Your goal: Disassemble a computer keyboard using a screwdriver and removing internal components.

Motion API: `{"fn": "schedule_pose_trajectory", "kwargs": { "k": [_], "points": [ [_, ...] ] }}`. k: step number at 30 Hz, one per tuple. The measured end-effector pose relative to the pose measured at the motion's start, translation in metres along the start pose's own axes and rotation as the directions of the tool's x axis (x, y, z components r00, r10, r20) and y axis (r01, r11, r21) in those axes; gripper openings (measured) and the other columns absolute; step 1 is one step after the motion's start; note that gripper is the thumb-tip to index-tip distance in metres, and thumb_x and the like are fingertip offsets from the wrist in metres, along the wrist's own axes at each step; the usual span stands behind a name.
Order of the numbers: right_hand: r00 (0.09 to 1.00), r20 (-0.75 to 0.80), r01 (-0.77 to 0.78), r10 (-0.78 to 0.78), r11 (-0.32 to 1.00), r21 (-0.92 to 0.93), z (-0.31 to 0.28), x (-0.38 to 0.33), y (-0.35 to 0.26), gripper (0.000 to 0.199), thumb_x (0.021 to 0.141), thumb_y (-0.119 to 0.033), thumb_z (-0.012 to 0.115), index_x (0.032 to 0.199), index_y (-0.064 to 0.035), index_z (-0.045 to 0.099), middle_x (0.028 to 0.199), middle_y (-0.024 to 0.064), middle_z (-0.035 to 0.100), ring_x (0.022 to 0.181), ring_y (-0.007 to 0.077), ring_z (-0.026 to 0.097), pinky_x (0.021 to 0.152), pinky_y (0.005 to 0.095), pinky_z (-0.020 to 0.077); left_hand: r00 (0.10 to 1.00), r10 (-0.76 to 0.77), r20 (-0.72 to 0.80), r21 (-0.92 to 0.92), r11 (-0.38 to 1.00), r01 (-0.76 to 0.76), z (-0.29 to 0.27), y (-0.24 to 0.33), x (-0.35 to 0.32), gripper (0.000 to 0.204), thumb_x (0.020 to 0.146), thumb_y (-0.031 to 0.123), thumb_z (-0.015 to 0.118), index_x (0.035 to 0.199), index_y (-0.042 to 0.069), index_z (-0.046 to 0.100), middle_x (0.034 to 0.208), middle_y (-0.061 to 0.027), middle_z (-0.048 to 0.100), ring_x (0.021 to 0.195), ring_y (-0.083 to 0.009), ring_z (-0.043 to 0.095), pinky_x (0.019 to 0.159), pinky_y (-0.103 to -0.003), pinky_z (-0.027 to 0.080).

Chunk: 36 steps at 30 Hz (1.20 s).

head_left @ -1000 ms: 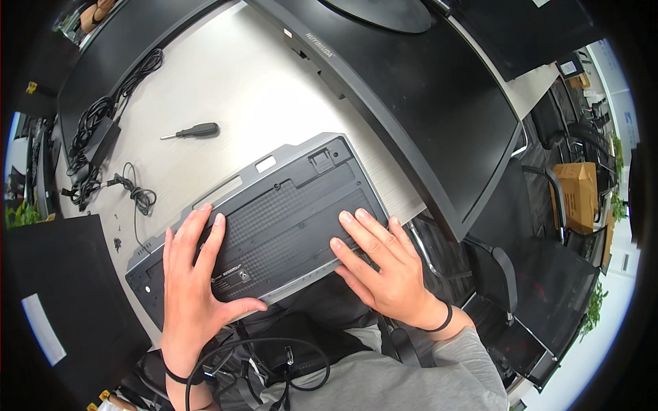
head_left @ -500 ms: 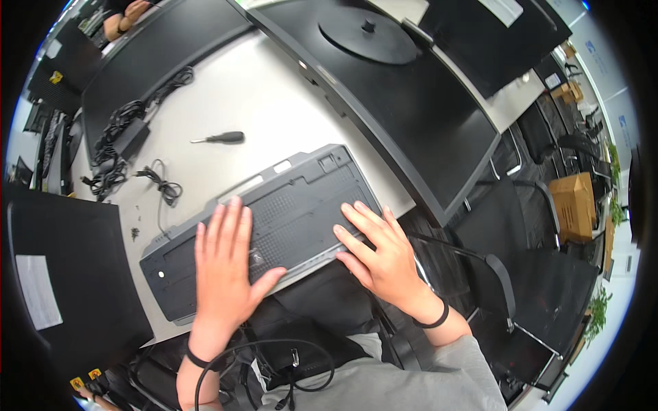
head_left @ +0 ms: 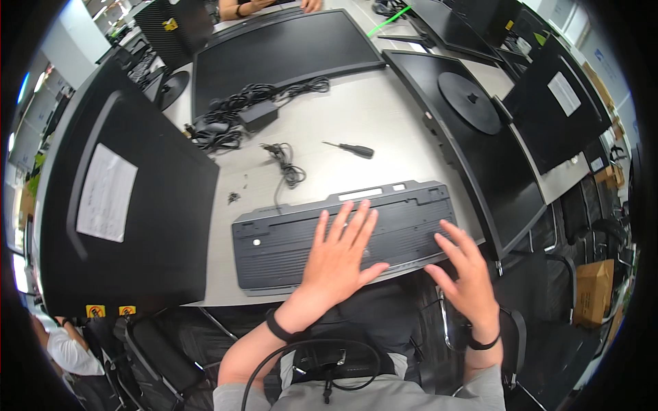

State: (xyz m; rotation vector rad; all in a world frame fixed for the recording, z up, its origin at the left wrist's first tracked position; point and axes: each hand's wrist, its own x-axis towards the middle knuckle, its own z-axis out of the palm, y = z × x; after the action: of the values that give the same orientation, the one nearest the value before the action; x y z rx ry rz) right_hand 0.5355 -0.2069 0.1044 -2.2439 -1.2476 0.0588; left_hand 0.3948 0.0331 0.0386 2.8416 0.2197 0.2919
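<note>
A dark grey keyboard (head_left: 295,250) lies across the near edge of the white table, its ribbed surface up and no keys showing, so it seems turned underside up. My left hand (head_left: 339,260) rests over its middle with the fingers spread. Over its right end is my right hand (head_left: 466,274), fingers apart and slightly bent; whether the fingertips touch cannot be told. Neither hand holds anything. Beyond the keyboard lies a black-handled screwdriver (head_left: 356,150). A bundled black cable (head_left: 292,176) runs to the keyboard's far edge, and several small dark screws (head_left: 234,197) lie left of it.
A black computer case (head_left: 157,205) stands at the left. Tangled cords with a power adapter (head_left: 259,116) lie before a flat monitor (head_left: 288,58). Another monitor (head_left: 510,178) with a round stand base (head_left: 469,103) lies at the right. Across the table are another person's hands (head_left: 257,7).
My view has turned left, so the table's things appear shifted and the left case shows more fully. My right hand has drawn back slightly toward the keyboard's right end. Both hands stay open.
</note>
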Motion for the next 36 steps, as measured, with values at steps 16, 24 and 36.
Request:
{"fn": "schedule_pose_trajectory", "kwargs": {
  "k": [16,24,36],
  "points": [
    [0.954,0.243,0.251,-0.176,0.911,-0.326,0.077,0.233,-0.016,0.033,0.098,-0.02,0.08,0.125,-0.0019,0.077,0.125,0.0172,0.076,0.112,0.0406,0.076,0.096,0.0511,0.0622,0.994,-0.004,-0.106,-0.113,0.994,-0.009,0.013,-0.003,-0.003,0.097,0.099,0.063,0.073,0.17,0.004,0.044,0.181,-0.0137,0.036,0.169,-0.0372,0.03,0.136,-0.064,0.023],
    [0.94,0.303,0.273,-0.156,0.877,-0.396,0.12,0.247,0.007,0.016,0.092,-0.014,0.078,0.1,0.0004,0.08,0.111,0.0199,0.075,0.102,0.0426,0.077,0.087,0.0546,0.0638,0.99,-0.014,-0.143,-0.168,0.986,-0.01,0.007,-0.001,-0.003,0.096,0.098,0.059,0.078,0.169,0.004,0.045,0.178,-0.0156,0.039,0.168,-0.0362,0.032,0.135,-0.063,0.025],
    [0.992,0.108,0.054,-0.064,0.995,0.086,0.032,0.197,-0.014,0.021,0.098,-0.011,0.07,0.112,0.0044,0.073,0.104,0.0189,0.07,0.097,0.038,0.072,0.087,0.0479,0.0571,0.894,-0.239,-0.379,-0.286,0.949,0.132,-0.075,-0.043,-0.069,0.053,0.094,0.024,0.088,0.139,0.002,0.071,0.131,-0.0157,0.076,0.12,-0.0372,0.071,0.104,-0.048,0.055]
  ]
}}
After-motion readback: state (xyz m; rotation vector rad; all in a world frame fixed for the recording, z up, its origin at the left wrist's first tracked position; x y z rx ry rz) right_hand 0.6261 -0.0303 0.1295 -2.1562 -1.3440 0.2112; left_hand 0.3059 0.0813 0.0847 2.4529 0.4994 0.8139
